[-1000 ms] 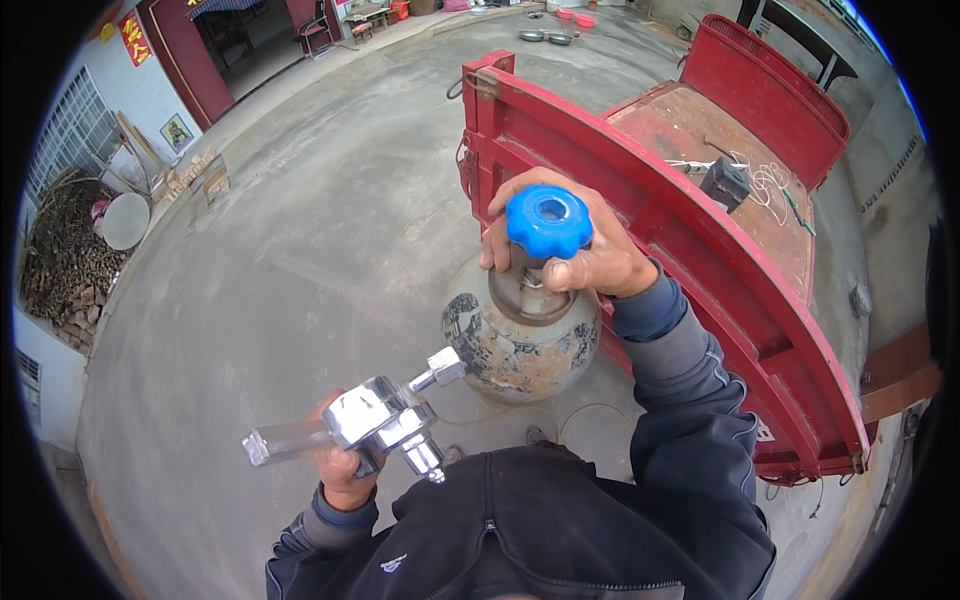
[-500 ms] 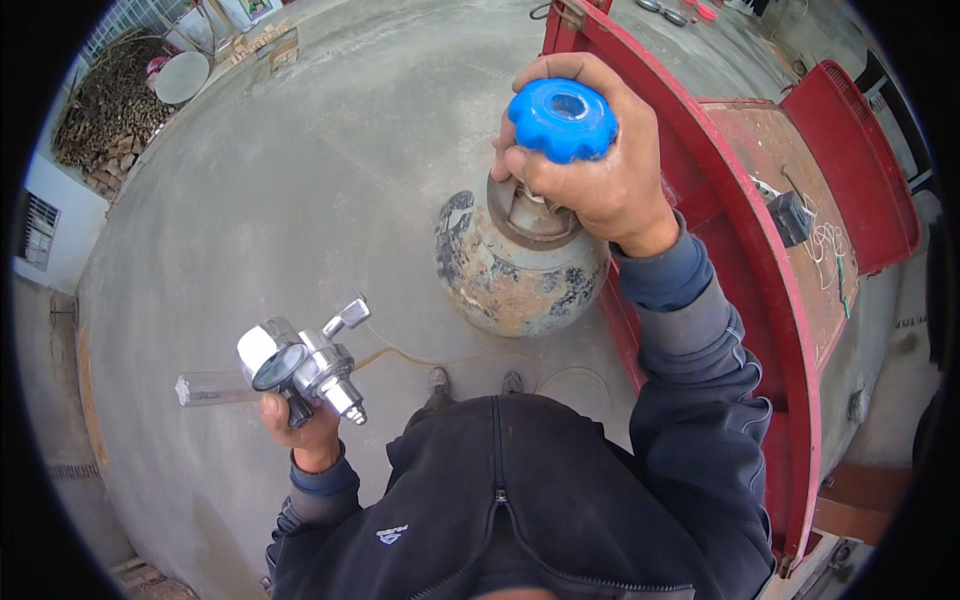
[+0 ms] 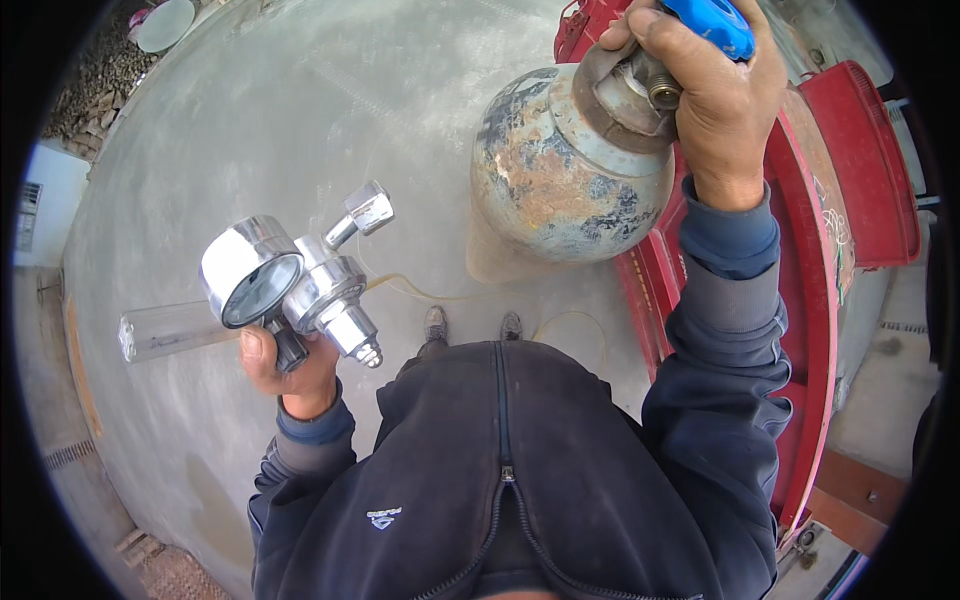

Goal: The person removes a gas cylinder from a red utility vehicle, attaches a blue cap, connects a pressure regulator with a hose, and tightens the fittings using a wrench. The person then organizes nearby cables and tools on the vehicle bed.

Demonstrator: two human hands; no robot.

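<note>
My left hand is closed around the lower part of a chrome gas regulator. A round pressure gauge is on it, with a clear flow tube pointing left and a connector nut at its upper right. My right hand grips the valve of a worn, grey-blue gas cylinder, just under the blue handwheel, which is partly cut off by the picture edge. The threaded valve outlet shows bare beside my fingers. Regulator and cylinder are apart.
A red metal side panel runs along my right, close to the cylinder. Thin yellowish hose lies on the concrete floor by my shoes. Stacked firewood stands at the far left.
My right hand and the cylinder top have shifted up and right in view, and the valve outlet has come into sight. The regulator in my left hand appears higher and larger.
</note>
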